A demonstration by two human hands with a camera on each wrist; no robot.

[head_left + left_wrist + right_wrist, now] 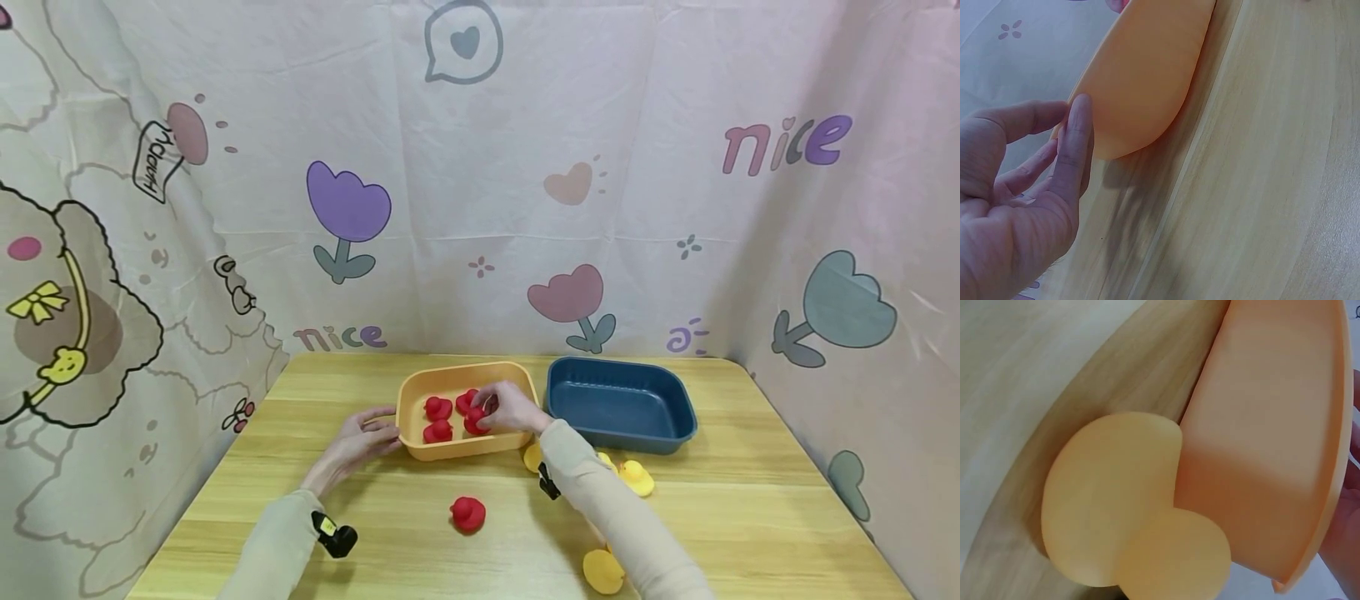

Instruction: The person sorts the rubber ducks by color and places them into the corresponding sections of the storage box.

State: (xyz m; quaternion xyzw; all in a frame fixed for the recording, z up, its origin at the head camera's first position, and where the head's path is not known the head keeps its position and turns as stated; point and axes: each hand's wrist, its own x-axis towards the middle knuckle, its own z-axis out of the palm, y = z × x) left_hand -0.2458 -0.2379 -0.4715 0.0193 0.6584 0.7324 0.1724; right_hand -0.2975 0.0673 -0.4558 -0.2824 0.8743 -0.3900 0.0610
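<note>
My right hand (pixel 510 406) reaches over the front rim of the orange tray (pixel 442 451) and pinches a red rubber duck (pixel 474 422) low inside it. Three more red ducks, one of them this duck (pixel 437 407), sit beside it in the tray. My left hand (pixel 363 442) is at the tray's left end, fingers extended. In the left wrist view, thumb and fingertips (pixel 1080 112) touch the tray's outer wall at the rim. Another red duck (pixel 468 515) sits on the table in front of the tray.
A dark blue tray (pixel 622 441) stands to the right of the orange one, nothing inside it. Several yellow ducks, such as this duck (pixel 637 477), lie on the wooden table (pixel 750 508) around my right forearm. A patterned curtain (pixel 465 208) hangs behind the table.
</note>
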